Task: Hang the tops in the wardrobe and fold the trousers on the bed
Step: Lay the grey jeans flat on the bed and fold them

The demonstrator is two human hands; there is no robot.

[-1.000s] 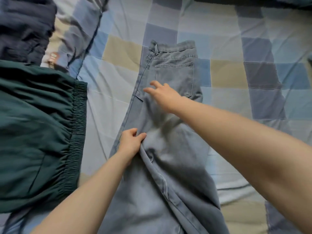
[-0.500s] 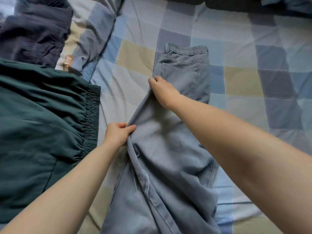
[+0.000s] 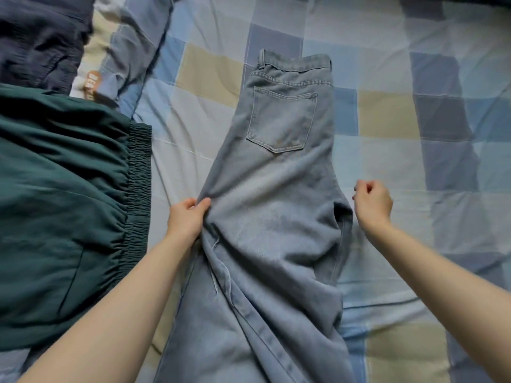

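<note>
Light blue jeans (image 3: 276,205) lie lengthwise on the checked bed cover (image 3: 387,111), folded leg on leg, waistband away from me and a back pocket facing up. My left hand (image 3: 185,217) pinches the jeans' left edge at thigh height. My right hand (image 3: 372,203) hovers just right of the jeans' right edge, fingers loosely curled and holding nothing, apart from the denim.
Dark green trousers (image 3: 63,211) with an elastic waistband lie on the left of the bed. A dark navy garment (image 3: 41,37) is bunched at the top left, beside a crumpled blue piece with orange lettering (image 3: 116,64).
My right hand let go of the jeans near the pocket and moved right and toward me, off the denim. My left hand keeps its pinch on the left edge. The jeans lie flatter.
</note>
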